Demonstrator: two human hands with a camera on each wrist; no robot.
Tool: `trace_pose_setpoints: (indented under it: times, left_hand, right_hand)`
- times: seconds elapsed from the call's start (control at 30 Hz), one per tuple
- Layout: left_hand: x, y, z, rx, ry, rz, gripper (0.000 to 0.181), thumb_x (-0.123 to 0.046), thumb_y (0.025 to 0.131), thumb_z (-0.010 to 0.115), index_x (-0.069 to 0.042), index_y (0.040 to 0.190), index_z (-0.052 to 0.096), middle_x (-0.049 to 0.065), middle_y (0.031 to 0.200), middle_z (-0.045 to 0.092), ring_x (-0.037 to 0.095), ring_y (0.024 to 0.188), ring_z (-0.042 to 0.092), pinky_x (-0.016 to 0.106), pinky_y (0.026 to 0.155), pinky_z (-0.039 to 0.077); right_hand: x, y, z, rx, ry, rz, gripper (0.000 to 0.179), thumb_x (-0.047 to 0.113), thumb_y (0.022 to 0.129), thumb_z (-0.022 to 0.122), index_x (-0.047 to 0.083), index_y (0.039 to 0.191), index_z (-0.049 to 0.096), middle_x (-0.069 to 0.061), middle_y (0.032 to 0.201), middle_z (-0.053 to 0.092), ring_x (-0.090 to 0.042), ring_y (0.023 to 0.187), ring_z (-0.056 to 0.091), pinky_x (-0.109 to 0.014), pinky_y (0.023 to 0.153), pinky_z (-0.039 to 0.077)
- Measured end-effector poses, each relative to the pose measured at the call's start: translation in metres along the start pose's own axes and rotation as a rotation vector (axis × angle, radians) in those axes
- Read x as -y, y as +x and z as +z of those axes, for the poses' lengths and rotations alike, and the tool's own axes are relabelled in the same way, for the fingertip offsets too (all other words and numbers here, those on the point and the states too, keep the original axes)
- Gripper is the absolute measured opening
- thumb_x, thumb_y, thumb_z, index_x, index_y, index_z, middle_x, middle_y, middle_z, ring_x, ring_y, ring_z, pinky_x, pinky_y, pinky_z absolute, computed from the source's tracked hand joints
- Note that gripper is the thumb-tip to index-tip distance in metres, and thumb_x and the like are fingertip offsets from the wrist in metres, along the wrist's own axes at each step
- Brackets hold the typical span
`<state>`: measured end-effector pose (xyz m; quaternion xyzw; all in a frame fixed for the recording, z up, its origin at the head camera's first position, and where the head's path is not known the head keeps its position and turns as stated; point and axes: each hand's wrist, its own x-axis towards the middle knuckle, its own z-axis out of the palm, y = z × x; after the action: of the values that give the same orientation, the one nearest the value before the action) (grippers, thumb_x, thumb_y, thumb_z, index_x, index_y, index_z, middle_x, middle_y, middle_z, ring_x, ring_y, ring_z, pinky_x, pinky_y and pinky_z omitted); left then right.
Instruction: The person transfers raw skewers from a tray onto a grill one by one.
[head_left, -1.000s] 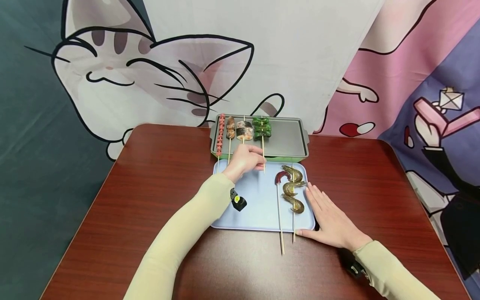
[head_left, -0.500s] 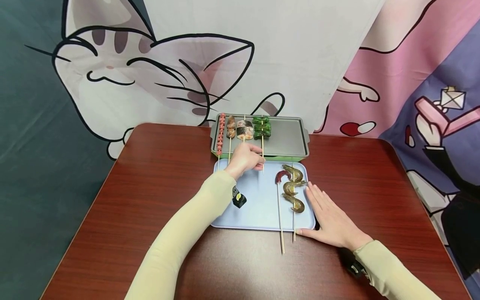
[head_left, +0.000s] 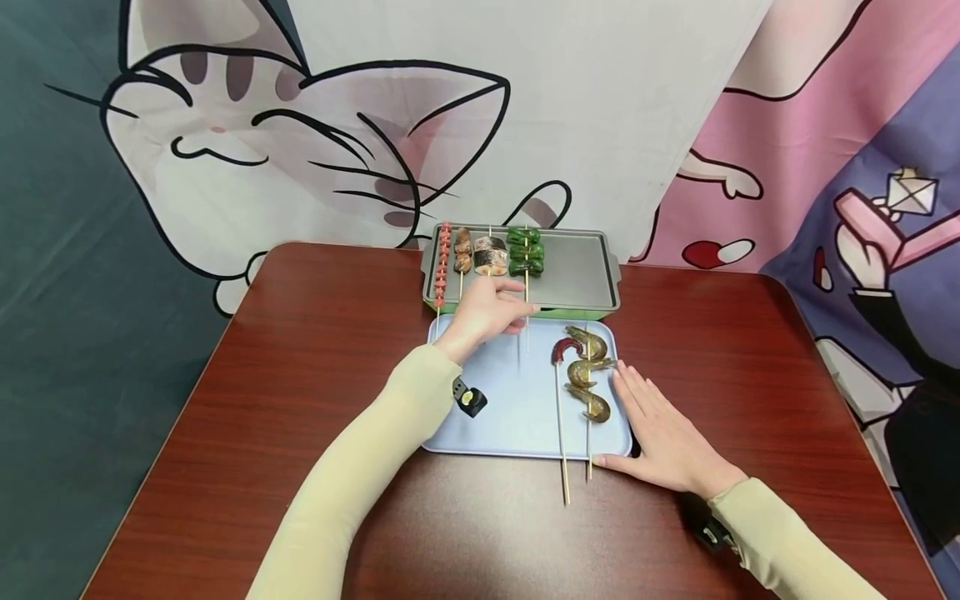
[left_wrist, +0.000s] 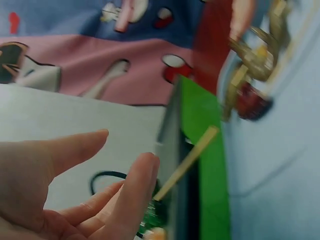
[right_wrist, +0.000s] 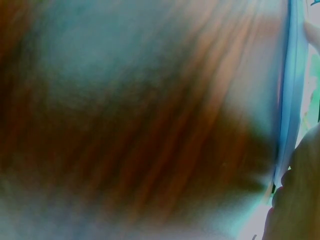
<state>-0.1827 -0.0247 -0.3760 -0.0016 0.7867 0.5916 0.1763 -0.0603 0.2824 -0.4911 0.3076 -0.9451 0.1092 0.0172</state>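
My left hand (head_left: 487, 315) is over the near edge of the grey grill pan (head_left: 577, 265), beside the stick of a green pepper skewer (head_left: 527, 252). In the left wrist view, thumb and forefinger stand apart, and the bare wooden stick (left_wrist: 186, 164) pokes out past the pan's rim beyond the fingertips. My right hand (head_left: 663, 440) lies with straight fingers along the right edge of the light blue tray (head_left: 510, 421). On that tray are a shrimp skewer (head_left: 588, 372) and a skewer with a dark red curled piece (head_left: 567, 347), their sticks overhanging the front edge.
Left of the peppers, the pan holds a skewer of small pink-red pieces (head_left: 442, 262), a browned meat skewer (head_left: 462, 252) and a fish chunk skewer (head_left: 491, 257). Pan and tray stand on a dark red wooden table (head_left: 315, 333), before a printed cloth backdrop (head_left: 600, 100).
My left thumb and fingers have come apart from the green pepper skewer's stick, which stays lying in the pan. The right hand keeps its place at the tray.
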Motion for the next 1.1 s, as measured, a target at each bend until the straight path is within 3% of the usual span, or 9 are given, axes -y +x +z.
trace_pose_setpoints:
  times: [0.17, 0.23, 0.4, 0.53, 0.73, 1.1]
  left_hand:
    - [-0.010, -0.016, -0.002, 0.037, -0.049, 0.063, 0.047, -0.019, 0.092, 0.080, -0.005, 0.134, 0.065, 0.009, 0.109, 0.075, 0.023, 0.089, 0.073, 0.028, 0.076, 0.063]
    - [-0.012, -0.022, -0.001, 0.052, -0.025, 0.097, 0.046, -0.021, 0.092, 0.080, -0.007, 0.133, 0.066, 0.007, 0.109, 0.075, 0.020, 0.089, 0.073, 0.029, 0.079, 0.062]
    - [-0.010, -0.037, 0.002, 0.090, 0.068, 0.172, 0.044, -0.031, 0.092, 0.078, -0.015, 0.131, 0.069, -0.002, 0.110, 0.075, 0.013, 0.106, 0.068, 0.035, 0.099, 0.052]
    - [-0.005, -0.046, 0.007, 0.131, 0.058, 0.195, 0.042, -0.032, 0.092, 0.078, -0.015, 0.130, 0.070, -0.003, 0.110, 0.075, 0.012, 0.110, 0.066, 0.039, 0.105, 0.048]
    - [0.004, -0.056, 0.015, 0.172, 0.045, 0.201, 0.042, -0.032, 0.092, 0.078, -0.013, 0.129, 0.071, -0.002, 0.108, 0.076, 0.008, 0.102, 0.069, 0.036, 0.102, 0.050]
    - [0.028, -0.062, 0.026, 0.202, 0.065, 0.141, 0.040, -0.035, 0.091, 0.078, -0.015, 0.125, 0.074, -0.003, 0.105, 0.076, 0.010, 0.108, 0.066, 0.038, 0.105, 0.048]
  right_hand:
    - [0.000, 0.000, 0.000, -0.001, 0.000, -0.002, 0.119, 0.073, 0.083, 0.068, -0.009, 0.156, 0.024, -0.025, 0.165, 0.015, -0.044, 0.149, 0.022, -0.046, 0.125, 0.016]
    - [0.000, 0.000, 0.000, 0.001, 0.002, 0.001, 0.119, 0.073, 0.083, 0.068, -0.009, 0.157, 0.024, -0.025, 0.165, 0.015, -0.044, 0.149, 0.021, -0.046, 0.125, 0.017]
    - [0.000, -0.001, 0.000, 0.000, 0.001, 0.004, 0.119, 0.073, 0.083, 0.068, -0.008, 0.157, 0.022, -0.025, 0.165, 0.015, -0.043, 0.149, 0.021, -0.046, 0.125, 0.016]
    - [-0.001, -0.001, 0.002, -0.002, 0.000, 0.006, 0.120, 0.074, 0.082, 0.068, -0.008, 0.157, 0.023, -0.024, 0.165, 0.014, -0.043, 0.149, 0.020, -0.045, 0.125, 0.014]
    - [-0.002, -0.001, 0.003, -0.006, 0.000, 0.011, 0.121, 0.075, 0.081, 0.068, -0.007, 0.158, 0.023, -0.023, 0.166, 0.014, -0.041, 0.150, 0.020, -0.044, 0.125, 0.013]
    - [-0.002, 0.000, 0.002, -0.017, -0.009, -0.009, 0.119, 0.073, 0.082, 0.068, -0.008, 0.157, 0.024, -0.025, 0.165, 0.016, -0.043, 0.149, 0.022, -0.047, 0.124, 0.017]
